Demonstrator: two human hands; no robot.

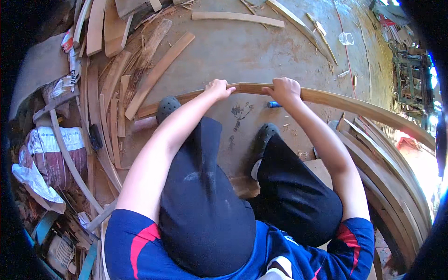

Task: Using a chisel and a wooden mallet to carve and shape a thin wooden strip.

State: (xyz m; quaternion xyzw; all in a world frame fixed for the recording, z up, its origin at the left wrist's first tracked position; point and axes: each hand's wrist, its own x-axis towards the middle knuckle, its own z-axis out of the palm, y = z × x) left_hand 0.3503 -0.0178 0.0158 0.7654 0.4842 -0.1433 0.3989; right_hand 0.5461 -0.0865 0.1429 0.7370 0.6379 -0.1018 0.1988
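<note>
A long, narrow wooden plank (345, 100) stretches across in front of me, from beside my left foot to the far right; its edges look curved in this view. My left hand (219, 90) is closed round it near the middle, thumb pointing right. A short way to the right, my right hand (285, 89) grips the same plank from above, thumb pointing left. Between the hands a bare stretch of wood shows. The plank's left part passes by the dark clog (168, 108) on my left foot. Below my right hand lies a small blue cylinder (274, 104) on the floor.
Loose boards (159, 74) and offcuts are heaped at the left, near a printed sack (58, 149). Long planks (392, 186) lie stacked at my right. Farther off are a clear plastic cup (346, 38), a red cord (343, 18) and a lone wooden strip (238, 18).
</note>
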